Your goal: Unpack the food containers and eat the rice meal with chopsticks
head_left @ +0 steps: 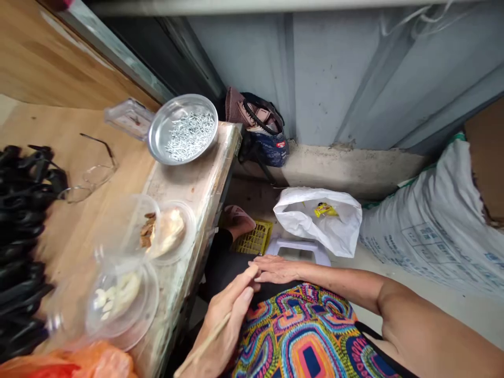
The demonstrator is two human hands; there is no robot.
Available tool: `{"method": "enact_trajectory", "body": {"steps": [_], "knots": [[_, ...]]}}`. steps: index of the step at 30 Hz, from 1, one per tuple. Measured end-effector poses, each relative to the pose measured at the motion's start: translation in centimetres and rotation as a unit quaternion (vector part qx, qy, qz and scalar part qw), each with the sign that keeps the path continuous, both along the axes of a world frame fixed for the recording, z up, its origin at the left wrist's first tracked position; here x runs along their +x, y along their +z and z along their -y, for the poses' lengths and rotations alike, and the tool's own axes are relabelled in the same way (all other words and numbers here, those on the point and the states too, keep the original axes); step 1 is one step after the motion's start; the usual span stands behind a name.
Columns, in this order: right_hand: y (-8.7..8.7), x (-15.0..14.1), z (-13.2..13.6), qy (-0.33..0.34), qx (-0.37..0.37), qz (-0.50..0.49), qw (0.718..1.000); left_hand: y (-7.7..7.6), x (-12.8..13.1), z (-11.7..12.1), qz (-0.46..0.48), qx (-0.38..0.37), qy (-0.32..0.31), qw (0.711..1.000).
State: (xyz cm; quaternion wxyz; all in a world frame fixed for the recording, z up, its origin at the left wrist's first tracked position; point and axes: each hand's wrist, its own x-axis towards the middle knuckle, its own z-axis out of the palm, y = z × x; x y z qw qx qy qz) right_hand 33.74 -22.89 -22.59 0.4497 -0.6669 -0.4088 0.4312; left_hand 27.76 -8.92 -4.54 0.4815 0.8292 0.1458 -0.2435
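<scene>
wooden stick [202, 341] in hands [228, 320]; steel bowl [154, 139] holds nails [191, 136]

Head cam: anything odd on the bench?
Clear-lensed eyeglasses lie unfolded on the light wooden bench, right beside the heap of black plastic parts; they look stray there and easy to knock.

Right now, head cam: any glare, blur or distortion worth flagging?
Head view: light is soft and even, with no hard shadows; mild glare on the steel bowl and clear plastic containers; wide-angle distortion bends the grey metal wall; the black plastic pieces at the left edge look soft.
</scene>
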Motion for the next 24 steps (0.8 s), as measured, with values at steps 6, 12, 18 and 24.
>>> {"method": "enact_trajectory", "body": {"steps": [6, 12, 18, 24], "knots": [[3.2, -3.1, 3.0, -0.05, 0.009, 0.058, 0.997, 1.5, -6.0, -1.7, 0.026, 0.012, 0.096, 0.995], [8.6, -5.9, 3.6, -0.123, 0.17, 0.066, 0.975, 2.1, -8.2, -1.3, 0.077, 0.131, 0.041, 0.988], [16.1, -6.3, 4.2, -0.103, 0.379, 0.155, 0.907, 4.6, -8.4, 1.6, 0.097, 0.313, -0.14, 0.934], [19.4, -3.3, 1.1, -0.045, 0.356, 0.337, 0.871, 4.0, -8.1, 1.7, 0.07, 0.421, -0.217, 0.878]]}}
